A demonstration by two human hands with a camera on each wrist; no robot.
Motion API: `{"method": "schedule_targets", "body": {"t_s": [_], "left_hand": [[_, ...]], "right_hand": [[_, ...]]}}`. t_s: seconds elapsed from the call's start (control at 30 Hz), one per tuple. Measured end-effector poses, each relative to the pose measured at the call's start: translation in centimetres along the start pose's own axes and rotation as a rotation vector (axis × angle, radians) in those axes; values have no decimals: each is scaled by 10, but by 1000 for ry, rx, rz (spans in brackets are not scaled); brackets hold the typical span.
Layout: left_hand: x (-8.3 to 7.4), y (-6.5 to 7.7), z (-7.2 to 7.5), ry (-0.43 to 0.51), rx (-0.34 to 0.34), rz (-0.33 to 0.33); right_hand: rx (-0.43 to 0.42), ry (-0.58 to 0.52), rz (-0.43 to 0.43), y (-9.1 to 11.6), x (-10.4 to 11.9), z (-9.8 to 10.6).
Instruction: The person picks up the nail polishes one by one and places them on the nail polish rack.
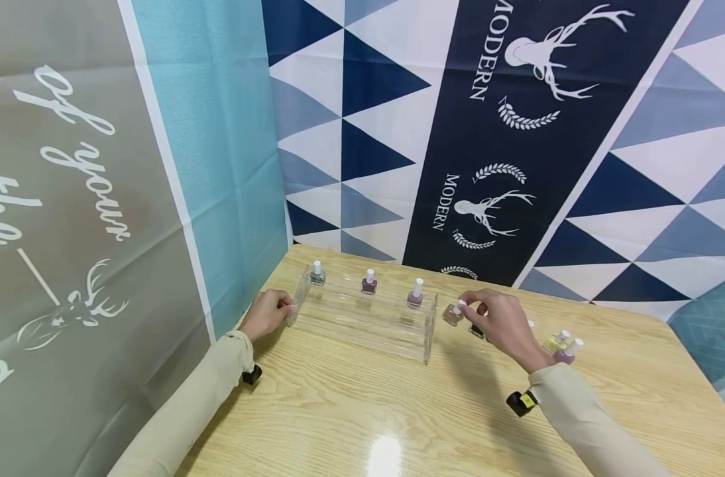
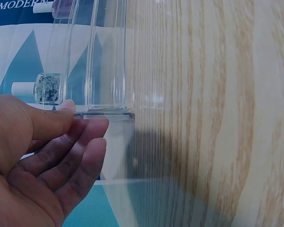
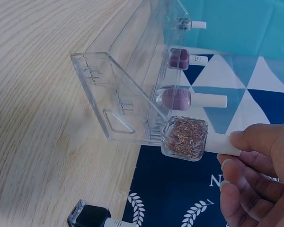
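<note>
A clear tiered display rack [image 1: 362, 321] stands on the table with three nail polish bottles along its back tier: a speckled one [image 1: 317, 275], a dark purple one [image 1: 369, 283] and a mauve one [image 1: 415, 295]. My left hand [image 1: 270, 314] pinches the rack's left end panel [image 2: 104, 113] between thumb and fingers. By its white cap, my right hand [image 1: 498, 321] holds a bottle of copper glitter nail polish [image 3: 185, 138]. That bottle is tilted, just beyond the rack's right end panel [image 3: 104, 94]. Below it lies a black nail polish bottle [image 3: 91, 215].
Farther right on the wooden table [image 1: 338, 411] are a yellow bottle [image 1: 556, 341] and another mauve bottle [image 1: 565, 352], partly behind my right wrist. Patterned cloth [image 1: 362, 132] hangs behind the table, and a grey and teal cloth [image 1: 100, 199] hangs at the left.
</note>
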State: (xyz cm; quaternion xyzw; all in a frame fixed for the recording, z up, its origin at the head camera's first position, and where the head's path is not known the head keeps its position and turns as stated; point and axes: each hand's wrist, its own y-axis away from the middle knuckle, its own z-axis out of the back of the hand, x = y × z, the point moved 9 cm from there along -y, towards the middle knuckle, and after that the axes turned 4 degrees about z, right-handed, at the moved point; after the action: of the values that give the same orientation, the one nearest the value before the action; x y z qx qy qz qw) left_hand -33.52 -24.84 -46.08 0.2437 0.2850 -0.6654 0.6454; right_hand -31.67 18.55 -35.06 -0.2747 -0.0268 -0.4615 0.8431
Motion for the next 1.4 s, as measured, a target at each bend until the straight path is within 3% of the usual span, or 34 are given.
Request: {"method": "schedule_targets", "body": {"t_s": [0.4, 1.4], "left_hand": [[2, -2, -1, -21, -4, -13], [3, -3, -3, -20, -15, -15]], "right_hand": [[8, -20, 10, -11, 12, -7], [-39, -64, 138, -37, 51, -31]]}}
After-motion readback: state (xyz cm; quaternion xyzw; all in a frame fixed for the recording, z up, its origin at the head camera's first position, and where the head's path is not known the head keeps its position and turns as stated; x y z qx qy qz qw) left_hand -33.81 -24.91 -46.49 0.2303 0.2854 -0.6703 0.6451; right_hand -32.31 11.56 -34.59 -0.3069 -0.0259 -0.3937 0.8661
